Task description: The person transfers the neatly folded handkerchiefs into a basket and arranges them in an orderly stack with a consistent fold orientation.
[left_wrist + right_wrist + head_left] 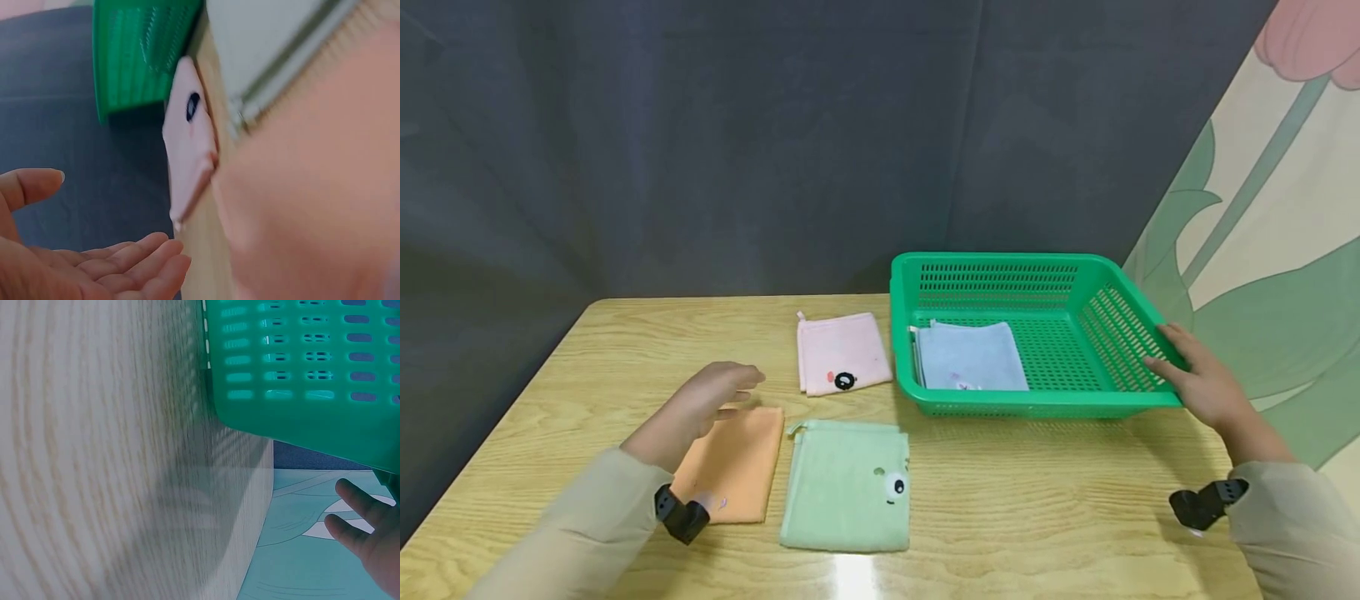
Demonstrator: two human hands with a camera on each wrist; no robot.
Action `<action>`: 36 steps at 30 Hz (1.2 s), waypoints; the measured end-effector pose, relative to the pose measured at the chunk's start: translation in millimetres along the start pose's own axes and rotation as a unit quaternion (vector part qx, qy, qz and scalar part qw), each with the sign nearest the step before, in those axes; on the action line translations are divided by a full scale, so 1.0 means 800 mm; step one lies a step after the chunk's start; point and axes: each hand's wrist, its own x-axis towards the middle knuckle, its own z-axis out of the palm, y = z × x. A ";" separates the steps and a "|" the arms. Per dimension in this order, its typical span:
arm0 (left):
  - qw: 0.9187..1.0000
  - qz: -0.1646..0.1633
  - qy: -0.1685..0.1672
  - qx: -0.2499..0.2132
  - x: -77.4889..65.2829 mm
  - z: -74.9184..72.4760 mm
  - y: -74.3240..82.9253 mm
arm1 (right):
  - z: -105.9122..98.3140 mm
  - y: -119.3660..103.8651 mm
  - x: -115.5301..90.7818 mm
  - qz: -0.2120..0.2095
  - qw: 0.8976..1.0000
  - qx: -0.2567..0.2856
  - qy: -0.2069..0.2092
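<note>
Gripping the basket [1052, 400] by its right rim, your right hand [1212, 387] sets its thumb over the edge. Your left hand [700, 408] holds nothing, fingers loosely extended and thumb apart, above the orange cloth [737, 467]. Beside that lies the green cloth [842, 492]. The pink cloth [838, 346] lies just left of the basket, the blue cloth [973, 358] inside it.

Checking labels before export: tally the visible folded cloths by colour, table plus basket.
Pink cloth: 1
Orange cloth: 1
Light green cloth: 1
Pale blue cloth: 1, in the basket
Total: 4 in plain view; can't tell whether another lies under the blue one.
</note>
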 end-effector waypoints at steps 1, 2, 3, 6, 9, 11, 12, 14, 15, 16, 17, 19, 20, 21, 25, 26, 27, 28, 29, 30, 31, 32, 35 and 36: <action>1.000 -0.003 0.002 0.004 -0.002 -0.004 -0.003 | 0.000 0.000 0.000 0.000 1.000 0.000 0.000; 1.000 -0.005 0.002 0.005 -0.003 -0.007 -0.007 | 0.000 -0.001 -0.001 0.000 1.000 0.000 -0.001; 1.000 -0.008 0.001 0.008 -0.004 -0.010 -0.009 | 0.000 -0.001 -0.001 0.000 1.000 0.001 -0.002; 0.999 -0.010 -0.001 0.031 -0.008 -0.020 -0.016 | 0.000 -0.001 -0.001 0.000 1.000 0.002 -0.002; 0.998 -0.014 0.001 0.063 -0.010 -0.031 -0.021 | 0.000 -0.001 -0.001 -0.001 1.000 0.003 -0.001; 0.996 -0.020 0.005 0.084 -0.010 -0.038 -0.025 | 0.001 -0.001 -0.001 0.000 1.000 0.003 0.000; 0.996 -0.024 0.006 0.090 -0.010 -0.042 -0.027 | 0.001 -0.001 -0.001 0.000 1.000 0.003 0.001; 0.994 -0.034 0.012 0.103 -0.010 -0.048 -0.031 | 0.001 -0.001 -0.002 0.001 1.000 0.005 0.001; 0.993 -0.038 0.014 0.109 -0.010 -0.052 -0.034 | 0.001 -0.001 -0.001 0.002 1.000 0.005 0.000; 0.993 -0.041 0.015 0.113 -0.011 -0.055 -0.036 | 0.001 -0.001 -0.001 0.002 1.000 0.005 0.000; 0.992 -0.043 0.020 0.116 -0.011 -0.057 -0.039 | 0.001 -0.001 -0.001 0.002 1.000 0.005 0.000; 0.991 -0.048 0.031 0.124 -0.012 -0.061 -0.045 | 0.001 -0.001 -0.001 0.001 1.000 0.005 -0.001; 0.990 -0.051 0.037 0.126 -0.012 -0.062 -0.048 | 0.000 -0.001 -0.001 0.000 1.000 0.005 -0.001; 0.990 -0.054 0.042 0.125 -0.011 -0.064 -0.050 | 0.000 -0.002 -0.001 0.000 1.000 0.006 -0.002; 0.988 -0.068 0.047 0.129 -0.011 -0.065 -0.059 | 0.001 -0.002 -0.001 0.002 1.000 0.007 -0.002; 0.987 -0.068 0.049 0.137 -0.010 -0.065 -0.061 | 0.001 -0.002 -0.002 0.003 1.000 0.007 -0.002; 0.986 -0.067 0.053 0.145 -0.010 -0.064 -0.062 | 0.001 -0.003 -0.002 0.004 1.000 0.006 -0.002; 0.984 -0.064 0.055 0.154 -0.009 -0.064 -0.064 | 0.001 -0.003 -0.002 0.004 1.000 0.006 -0.003; 0.983 -0.058 0.061 0.163 -0.008 -0.064 -0.065 | 0.001 -0.003 -0.002 0.004 1.000 0.006 -0.002; 0.982 -0.051 0.066 0.171 -0.007 -0.063 -0.067 | 0.001 -0.003 -0.001 0.004 1.000 0.006 -0.002; 0.981 -0.046 0.068 0.178 -0.006 -0.063 -0.068 | 0.001 -0.003 -0.001 0.003 1.000 0.006 -0.002; 0.979 -0.042 0.071 0.185 -0.005 -0.063 -0.069 | 0.001 -0.003 -0.001 0.003 1.000 0.007 -0.002; 0.976 -0.034 0.074 0.201 -0.005 -0.062 -0.071 | 0.000 -0.003 0.000 0.001 1.000 0.008 -0.001; 0.975 -0.035 0.073 0.207 -0.004 -0.062 -0.072 | 0.000 -0.003 0.000 0.001 1.000 0.008 -0.001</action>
